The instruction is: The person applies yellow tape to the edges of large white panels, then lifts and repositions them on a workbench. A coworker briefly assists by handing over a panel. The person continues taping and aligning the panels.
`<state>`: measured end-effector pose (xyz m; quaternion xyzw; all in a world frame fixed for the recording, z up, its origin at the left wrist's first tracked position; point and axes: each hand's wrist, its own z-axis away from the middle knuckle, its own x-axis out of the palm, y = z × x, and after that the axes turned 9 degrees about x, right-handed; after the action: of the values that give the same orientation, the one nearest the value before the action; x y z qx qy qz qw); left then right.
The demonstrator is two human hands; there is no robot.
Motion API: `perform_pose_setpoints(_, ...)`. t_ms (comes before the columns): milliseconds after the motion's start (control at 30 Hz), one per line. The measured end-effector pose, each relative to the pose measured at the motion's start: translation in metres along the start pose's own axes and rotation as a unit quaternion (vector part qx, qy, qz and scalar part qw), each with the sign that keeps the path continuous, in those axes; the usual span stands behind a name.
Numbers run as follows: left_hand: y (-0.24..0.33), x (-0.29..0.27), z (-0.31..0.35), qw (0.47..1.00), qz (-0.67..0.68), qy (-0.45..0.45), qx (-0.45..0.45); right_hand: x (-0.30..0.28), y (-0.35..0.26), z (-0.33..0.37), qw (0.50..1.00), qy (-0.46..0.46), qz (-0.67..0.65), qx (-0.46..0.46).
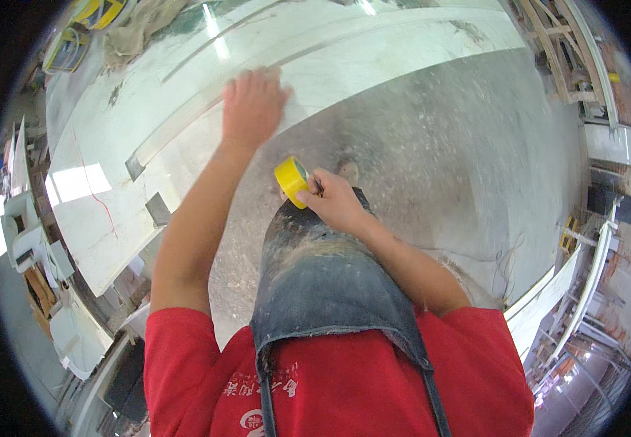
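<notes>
My right hand (338,202) is closed round a roll of yellow tape (291,180), in front of my apron. A small dark item (320,187) shows between its fingers, too small to name. My left hand (255,105) is over the near edge of a large pale, glossy slab (373,58), palm down by a long strip (184,124) along it. Motion smears its fingers, and I cannot tell whether they touch the surface.
Two dark square pieces (158,209) mark the slab's left part, near a thin red line (97,193). Yellow rolls (66,49) and a crumpled cloth (137,33) sit at the far left. Scraps (31,237) line the left side; wooden frames (559,44) stand at right.
</notes>
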<state>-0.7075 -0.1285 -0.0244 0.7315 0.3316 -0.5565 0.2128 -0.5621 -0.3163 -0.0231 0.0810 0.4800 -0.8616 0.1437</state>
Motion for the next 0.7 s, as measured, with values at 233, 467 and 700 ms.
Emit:
perform_pose_setpoints(233, 0.076, -0.027, 0.104, 0.952, 0.214, 0.017, -0.219, -0.008, -0.001, -0.014, 0.999, -0.009, 0.048, -0.002)
perform_pose_setpoints(467, 0.096, -0.016, 0.114, 0.403, 0.718, 0.041, -0.567, -0.026, -0.011, -0.017, 0.993, -0.082, 0.088, 0.016)
perform_pose_setpoints(700, 0.109, -0.006, 0.112, 0.411, 0.687, 0.11, -0.589, -0.07, -0.07, -0.025, 0.918, -0.057, 0.381, -0.091)
